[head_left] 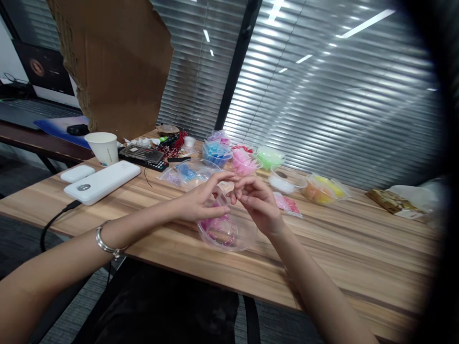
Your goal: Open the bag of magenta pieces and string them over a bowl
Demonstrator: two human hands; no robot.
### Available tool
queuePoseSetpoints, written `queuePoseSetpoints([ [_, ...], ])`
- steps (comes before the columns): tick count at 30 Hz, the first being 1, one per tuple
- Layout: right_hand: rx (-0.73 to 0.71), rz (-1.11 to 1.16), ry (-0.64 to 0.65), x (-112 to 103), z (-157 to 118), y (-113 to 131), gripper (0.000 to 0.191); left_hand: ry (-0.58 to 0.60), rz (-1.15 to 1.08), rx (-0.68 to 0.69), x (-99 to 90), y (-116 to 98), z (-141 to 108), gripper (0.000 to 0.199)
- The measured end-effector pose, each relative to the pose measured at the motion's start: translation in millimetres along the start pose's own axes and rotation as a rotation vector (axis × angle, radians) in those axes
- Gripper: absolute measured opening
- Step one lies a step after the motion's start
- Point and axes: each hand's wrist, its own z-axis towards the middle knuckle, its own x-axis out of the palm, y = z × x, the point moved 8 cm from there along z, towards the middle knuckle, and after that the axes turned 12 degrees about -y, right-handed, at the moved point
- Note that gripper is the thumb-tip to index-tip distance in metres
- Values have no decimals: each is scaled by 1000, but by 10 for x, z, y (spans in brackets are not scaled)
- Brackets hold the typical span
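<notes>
My left hand (206, 199) is above a clear round bowl (247, 234), its thumb and forefinger spread apart. The fingertips of my right hand (256, 198) are pinched together, meeting or nearly meeting the left fingertips; whatever they hold, if anything, is too small to make out. Inside the bowl, beneath both hands, lies shiny pink-purple material (224, 231), partly hidden by my left hand. A pink and red packet (289, 204) lies just right of my right hand. Another clear bowl (201, 167) with blue material stands behind my left hand.
Blue (217, 154), pink (244, 161), green (269, 157) and orange-yellow (322, 188) tubs line the table's back. On the left are a white power bank (103, 182), a paper cup (103, 149) and a remote (154, 165). Cardboard (118, 62) stands behind; a gold packet (392, 201) lies right.
</notes>
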Motion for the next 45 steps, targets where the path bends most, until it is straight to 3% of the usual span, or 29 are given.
queuePoseSetpoints([
  [14,-30,-54,-122,-81,14,-30,13,-211,-42,89,-119,-47,4,60],
  [22,11,-167,-25,5,15,-53,16,-230,-26,43,-128,-4,-7,58],
  [29,24,-238,92,94,-21,-75,16,-244,3,68,-158,14,-9,61],
  [35,17,-273,120,142,-31,-47,12,-178,-8,159,-158,46,3,59],
  [38,15,-348,205,214,-64,-19,4,-185,13,219,-170,9,7,48],
  [45,-57,-672,562,490,-238,-58,15,-191,-35,107,-142,80,1,47],
])
